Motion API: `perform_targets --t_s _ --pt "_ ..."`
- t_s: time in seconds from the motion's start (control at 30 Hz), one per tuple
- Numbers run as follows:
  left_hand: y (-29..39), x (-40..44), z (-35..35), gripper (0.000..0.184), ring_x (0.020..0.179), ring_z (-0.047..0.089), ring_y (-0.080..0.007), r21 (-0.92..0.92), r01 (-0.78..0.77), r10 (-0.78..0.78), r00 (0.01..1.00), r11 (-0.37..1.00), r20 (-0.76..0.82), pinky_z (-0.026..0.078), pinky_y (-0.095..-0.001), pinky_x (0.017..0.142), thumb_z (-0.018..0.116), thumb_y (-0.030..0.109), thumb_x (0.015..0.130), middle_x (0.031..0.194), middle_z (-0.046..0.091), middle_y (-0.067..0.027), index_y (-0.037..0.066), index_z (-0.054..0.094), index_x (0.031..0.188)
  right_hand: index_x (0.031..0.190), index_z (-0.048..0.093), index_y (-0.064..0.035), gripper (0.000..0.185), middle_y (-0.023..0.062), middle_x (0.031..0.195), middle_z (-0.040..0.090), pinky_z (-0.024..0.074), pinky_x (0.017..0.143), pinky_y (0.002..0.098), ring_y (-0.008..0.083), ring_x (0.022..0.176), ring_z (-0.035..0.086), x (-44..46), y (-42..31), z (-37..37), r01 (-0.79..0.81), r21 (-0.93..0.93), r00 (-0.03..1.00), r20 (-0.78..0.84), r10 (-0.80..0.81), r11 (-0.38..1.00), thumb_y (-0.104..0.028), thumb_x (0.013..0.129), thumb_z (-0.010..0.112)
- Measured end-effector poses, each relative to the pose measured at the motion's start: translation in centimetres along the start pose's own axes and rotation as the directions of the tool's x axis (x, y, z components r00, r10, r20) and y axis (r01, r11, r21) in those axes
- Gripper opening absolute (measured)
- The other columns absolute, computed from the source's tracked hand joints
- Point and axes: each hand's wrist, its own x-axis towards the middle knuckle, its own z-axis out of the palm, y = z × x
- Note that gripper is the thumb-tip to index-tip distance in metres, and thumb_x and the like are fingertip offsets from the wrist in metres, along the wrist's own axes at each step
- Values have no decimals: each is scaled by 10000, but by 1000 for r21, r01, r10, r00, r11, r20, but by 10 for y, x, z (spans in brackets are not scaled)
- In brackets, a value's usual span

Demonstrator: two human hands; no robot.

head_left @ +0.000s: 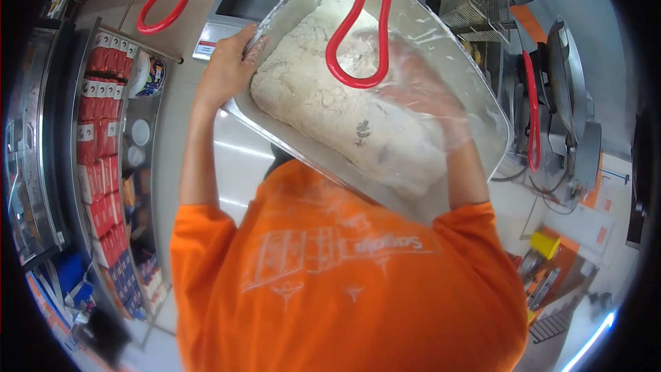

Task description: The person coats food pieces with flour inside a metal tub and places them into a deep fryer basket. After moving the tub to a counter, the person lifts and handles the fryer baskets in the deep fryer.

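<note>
metal tub (487, 114), flour (310, 89) inside — left hand (228, 65), fingers gripping its rim — right hand (421, 86) over flour, blurred, fingers' state unclear.

The flour (303, 89) is creamy white with one small dark grey patch, and the tub (490, 114) around it is silvery grey with white smudges. The shirt (358, 310) is bright orange, with thin white lines and white letters on it, and the loop handle (359, 83) is shiny red. The packs (105, 138) are red and white, the boxes (129, 282) below them are dark blue, and the floor (180, 145) is pale grey.
</note>
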Motion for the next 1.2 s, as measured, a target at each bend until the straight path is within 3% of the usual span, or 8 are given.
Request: perform_targets --t_s 0.2,0.53,0.6,0.67,0.8,0.93,1.1,1.2 --pt "5 0 -2 388 830 610 -277 51 -31 31 1000 998 1 454 -327 784 555 215 920 956 624 -257 -77 531 1174 1195 540 -75 427 172 973 633 477 831 422 299 920 610 -26 -4 -39 -504 200 862 47 505 840 -120 775 602" --pt "-5 1 6 282 597 463 -282 -19 -154 148 969 988 -198 430 -357 625 595 199 894 759 564 -256 -56 566 1012 1204 501 10 434 175 794 593 499 643 426 326 698 604 -47 50 112 -165 -558 984 -39 173 813 -131 802 583" --pt "2 -1 3 289 599 469 -281 -20 -103 100 990 994 -104 431 -355 622 595 204 895 756 565 -258 -57 565 1017 1248 468 28 494 188 851 593 504 672 423 322 735 610 -50 48 85 -264 -102 946 -221 237 959 -87 782 590" --pt "-1 0 3 292 597 463 -283 -18 -95 93 991 995 -96 430 -355 620 593 207 896 746 561 -256 -57 562 1016 1265 467 -14 505 211 958 599 499 738 420 331 820 610 -28 33 61 -450 -118 893 -83 443 885 -42 772 574" --pt "4 1 1 292 594 449 -288 -11 -30 29 999 999 -45 429 -359 618 588 213 898 723 555 -249 -59 554 1000 1136 563 -116 351 179 954 601 482 779 399 316 876 594 -10 54 82 -108 -298 982 -182 54 948 -79 787 557" --pt "3 -2 2 298 587 436 -277 -4 -63 62 993 998 -100 423 -363 611 585 211 899 712 551 -243 -64 554 1009 862 619 -59 83 158 899 638 488 735 358 280 818 618 -3 47 36 -296 -331 955 -111 274 896 -65 782 594" --pt "2 -1 2 352 729 564 -358 7 -39 39 997 999 -63 449 -359 747 555 233 913 829 589 -273 -55 555 1116 879 642 -81 109 126 806 650 482 690 315 194 733 621 -20 34 -7 -209 505 926 -174 336 837 -116 790 592" --pt "7 1 -2 351 743 584 -335 27 0 0 1000 1000 2 449 -357 757 556 227 913 846 589 -280 -56 556 1122 895 654 -80 130 115 817 661 479 680 308 178 725 617 -16 41 10 -361 118 927 -66 370 925 -108 783 595"
